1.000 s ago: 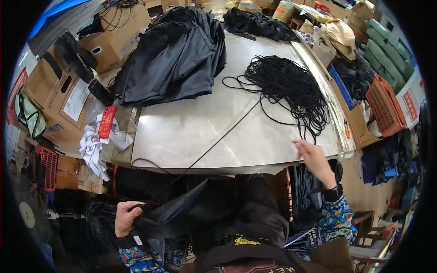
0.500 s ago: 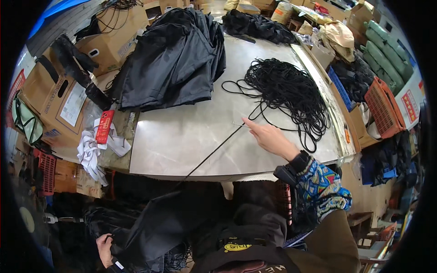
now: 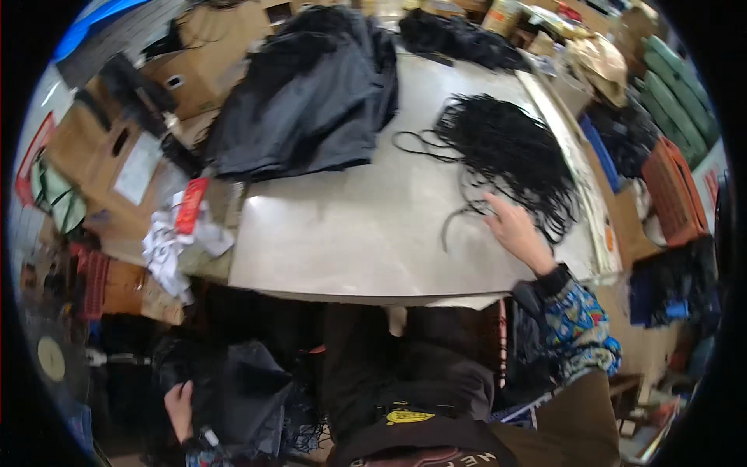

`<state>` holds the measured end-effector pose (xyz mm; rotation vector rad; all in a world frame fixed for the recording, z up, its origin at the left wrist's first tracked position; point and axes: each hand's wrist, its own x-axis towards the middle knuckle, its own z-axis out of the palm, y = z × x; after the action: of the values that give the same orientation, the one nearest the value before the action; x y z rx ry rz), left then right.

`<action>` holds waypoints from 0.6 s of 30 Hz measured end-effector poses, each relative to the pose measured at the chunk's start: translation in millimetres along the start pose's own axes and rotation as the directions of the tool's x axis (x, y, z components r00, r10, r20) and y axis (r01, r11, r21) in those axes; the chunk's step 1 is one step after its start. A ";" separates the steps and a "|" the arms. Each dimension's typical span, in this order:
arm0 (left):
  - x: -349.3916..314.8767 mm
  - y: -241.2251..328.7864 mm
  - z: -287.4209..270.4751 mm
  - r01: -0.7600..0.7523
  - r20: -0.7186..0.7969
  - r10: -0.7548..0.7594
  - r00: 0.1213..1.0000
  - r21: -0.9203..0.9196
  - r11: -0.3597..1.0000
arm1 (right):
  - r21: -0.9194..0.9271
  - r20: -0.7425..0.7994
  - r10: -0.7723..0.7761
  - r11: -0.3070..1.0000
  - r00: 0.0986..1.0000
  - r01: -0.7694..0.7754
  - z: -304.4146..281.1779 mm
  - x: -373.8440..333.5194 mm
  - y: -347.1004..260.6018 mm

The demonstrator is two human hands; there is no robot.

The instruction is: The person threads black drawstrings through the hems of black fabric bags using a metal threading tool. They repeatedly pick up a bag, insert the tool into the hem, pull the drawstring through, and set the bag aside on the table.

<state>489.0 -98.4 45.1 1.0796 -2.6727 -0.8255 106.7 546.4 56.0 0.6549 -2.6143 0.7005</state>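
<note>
Tangled heap of thin black cord [image 3: 507,148] on a pale grey, smooth tabletop [image 3: 342,241], just beyond the bare right hand's [image 3: 517,233] fingertips, loose cord end [image 3: 445,237] curving left of them, their grip too blurred to tell, bare left hand [image 3: 180,406] against thin black fabric [image 3: 253,389], its grip unclear.

The person's right hand [image 3: 517,232] is extended forward, fingers partly curled (their tips are blurred). The left hand [image 3: 180,403] sits low, far out to the side, fingers bent.
</note>
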 end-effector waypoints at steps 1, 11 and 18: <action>0.7 22.6 3.5 -0.044 0.041 0.037 0.998 0.183 0.982 | 0.035 0.133 0.086 0.995 0.987 -0.091 -9.7 1.6 -17.4; 26.3 179.4 -109.4 -0.386 -0.349 0.183 0.919 -0.702 0.599 | 0.246 0.384 0.282 0.887 0.879 -0.392 -44.3 -30.0 -60.7; 143.3 90.7 -78.7 -0.082 -0.208 -0.303 0.930 -0.921 0.382 | 0.353 0.483 0.226 0.833 0.846 -0.425 -55.8 -6.4 -95.4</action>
<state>355.3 -176.3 150.0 0.9155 -1.3559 -1.6656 173.1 505.2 134.4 0.5117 -3.0331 1.4563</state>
